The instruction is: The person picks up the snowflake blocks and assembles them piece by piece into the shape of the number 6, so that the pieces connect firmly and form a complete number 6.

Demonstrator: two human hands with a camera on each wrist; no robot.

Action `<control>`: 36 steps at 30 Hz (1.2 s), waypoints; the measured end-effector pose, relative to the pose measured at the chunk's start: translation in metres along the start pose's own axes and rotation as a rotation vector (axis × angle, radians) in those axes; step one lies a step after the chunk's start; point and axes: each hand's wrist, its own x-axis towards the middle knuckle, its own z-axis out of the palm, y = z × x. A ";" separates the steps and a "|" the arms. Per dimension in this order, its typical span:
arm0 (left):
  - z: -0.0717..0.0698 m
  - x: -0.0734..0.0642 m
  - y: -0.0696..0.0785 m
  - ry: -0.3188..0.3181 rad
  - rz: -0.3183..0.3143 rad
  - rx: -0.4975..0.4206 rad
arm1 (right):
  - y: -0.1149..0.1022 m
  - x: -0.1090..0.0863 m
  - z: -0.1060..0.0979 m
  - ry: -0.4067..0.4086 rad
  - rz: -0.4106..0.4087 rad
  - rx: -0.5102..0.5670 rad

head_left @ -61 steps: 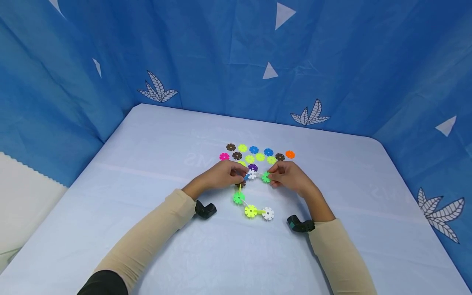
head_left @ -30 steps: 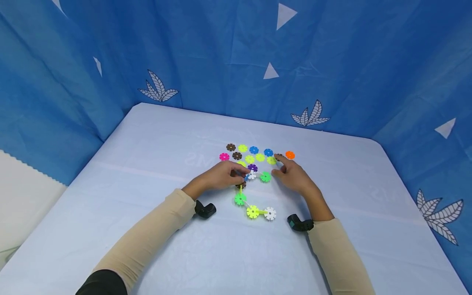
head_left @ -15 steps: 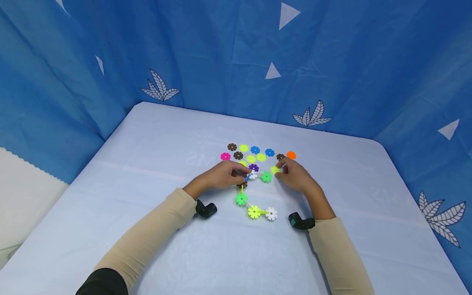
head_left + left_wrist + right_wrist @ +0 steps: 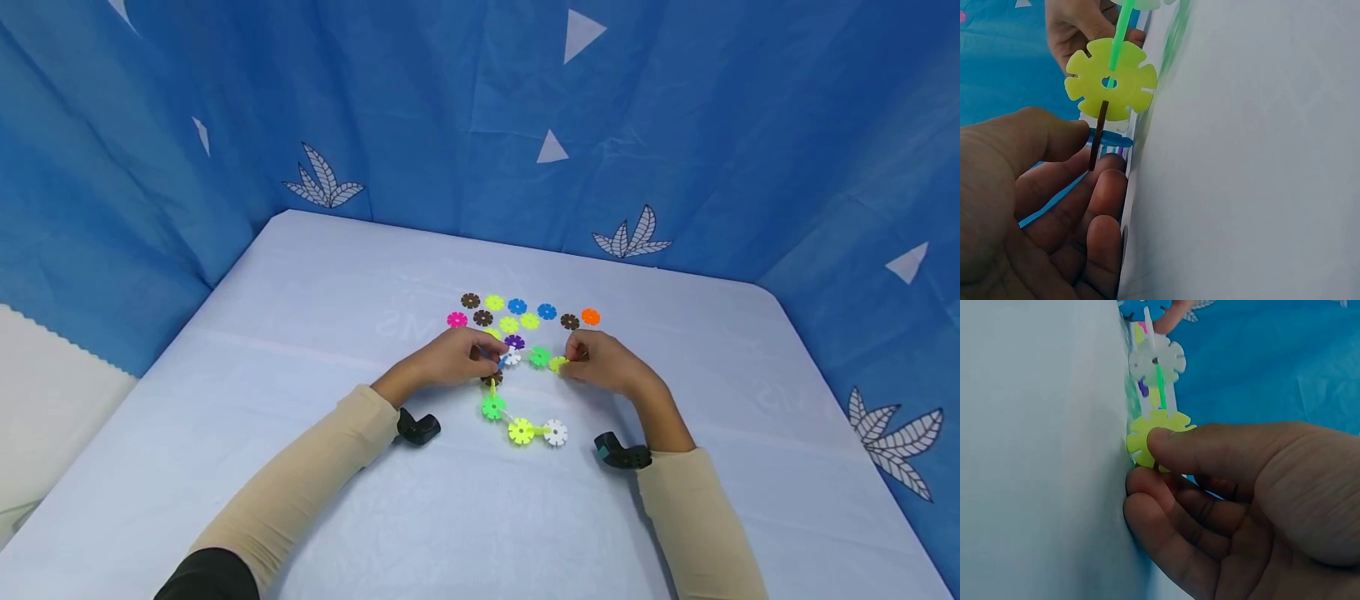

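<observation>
My left hand (image 4: 453, 354) pinches a blue snowflake disc (image 4: 1113, 139) between thumb and fingers; it is part of a chain of slotted plastic discs. From there the chain runs down past a brown disc (image 4: 492, 380) and a green disc (image 4: 492, 407) to a yellow disc (image 4: 521, 431) and a white disc (image 4: 555, 432). The chain's upper arm has a white disc (image 4: 512, 357) and a green disc (image 4: 539, 357). My right hand (image 4: 606, 360) pinches a yellow snowflake disc (image 4: 1141, 440) right at that green disc, with the thumb covering part of it.
Loose discs lie in rows behind the hands, among them a pink disc (image 4: 457, 319), an orange disc (image 4: 590, 317), a blue disc (image 4: 547, 312) and a purple disc (image 4: 514, 342). The white table (image 4: 360, 517) meets a blue curtain (image 4: 450, 108) at the back.
My right hand let go of the green disc, reached to the loose discs, picked up a yellow one and drew it back toward the chain's green end. My left hand has stayed in place.
</observation>
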 end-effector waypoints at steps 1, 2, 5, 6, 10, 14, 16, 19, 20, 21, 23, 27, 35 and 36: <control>0.000 0.000 0.000 0.001 0.002 -0.002 | -0.001 0.000 0.001 -0.005 -0.007 -0.002; 0.000 -0.001 0.000 0.002 0.004 -0.004 | -0.002 -0.001 0.002 -0.009 -0.017 -0.005; 0.001 -0.001 0.001 -0.005 0.007 -0.014 | -0.005 -0.001 0.006 -0.004 -0.041 -0.016; 0.001 -0.001 0.002 -0.008 0.005 -0.017 | -0.006 -0.001 0.007 -0.001 -0.050 -0.021; 0.001 -0.001 0.003 -0.012 -0.019 0.006 | -0.008 -0.002 0.008 0.026 -0.059 -0.054; 0.001 -0.001 0.004 -0.003 -0.024 0.034 | -0.009 -0.003 0.007 0.066 -0.036 -0.088; 0.001 -0.002 0.004 -0.002 -0.020 0.024 | -0.009 -0.003 0.007 0.071 -0.038 -0.090; 0.001 -0.003 0.005 -0.010 -0.007 0.017 | -0.010 -0.001 0.008 0.062 -0.051 -0.079; 0.001 -0.003 0.005 -0.014 -0.003 0.016 | -0.010 -0.001 0.008 0.060 -0.056 -0.077; 0.001 -0.003 0.005 -0.016 0.001 0.019 | -0.011 0.000 0.009 0.060 -0.056 -0.077; 0.001 -0.004 0.005 -0.018 0.004 0.027 | -0.011 0.001 0.012 0.068 -0.058 -0.078; 0.002 -0.004 0.005 -0.009 -0.027 0.027 | -0.013 0.003 0.016 0.092 -0.073 -0.083; 0.002 -0.004 0.004 0.008 -0.075 0.033 | -0.019 0.003 0.020 0.125 -0.095 -0.118; 0.002 -0.004 0.004 0.009 -0.078 0.034 | -0.019 0.003 0.021 0.131 -0.096 -0.118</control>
